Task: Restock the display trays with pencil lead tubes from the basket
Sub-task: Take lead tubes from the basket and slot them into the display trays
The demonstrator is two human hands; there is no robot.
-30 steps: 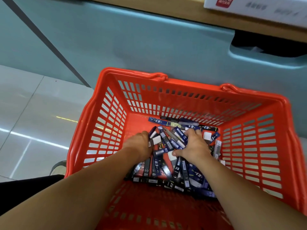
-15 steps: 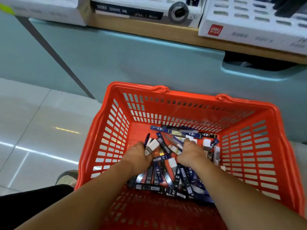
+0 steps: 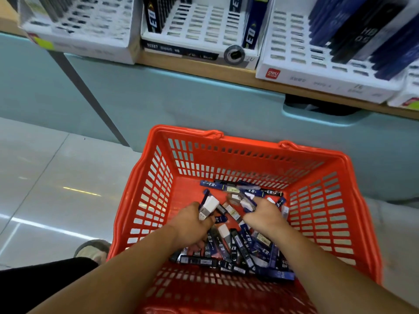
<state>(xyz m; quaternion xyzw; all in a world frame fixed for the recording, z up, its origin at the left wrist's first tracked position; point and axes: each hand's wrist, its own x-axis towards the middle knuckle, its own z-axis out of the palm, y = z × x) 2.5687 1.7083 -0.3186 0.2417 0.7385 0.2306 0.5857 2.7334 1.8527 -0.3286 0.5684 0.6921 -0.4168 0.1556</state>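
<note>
Lower centre, my left hand (image 3: 190, 223) pinches slim blue-and-black plastic pencil lead tubes (image 3: 209, 206) in the orange slotted plastic basket (image 3: 145, 200). I cannot tell the grip of my right hand (image 3: 266, 217). The tubes are likely light, stiff and slick; I'd grasp mid-body.

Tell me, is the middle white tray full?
No, mostly empty. The middle tray shows many bare white slots, with tubes standing only at its sides.

Basket (image 3: 145, 200) glossy orange plastic (slotted); floor (image 3: 45, 177) shiny tile; shelf edge (image 3: 204, 69) wood.
</note>
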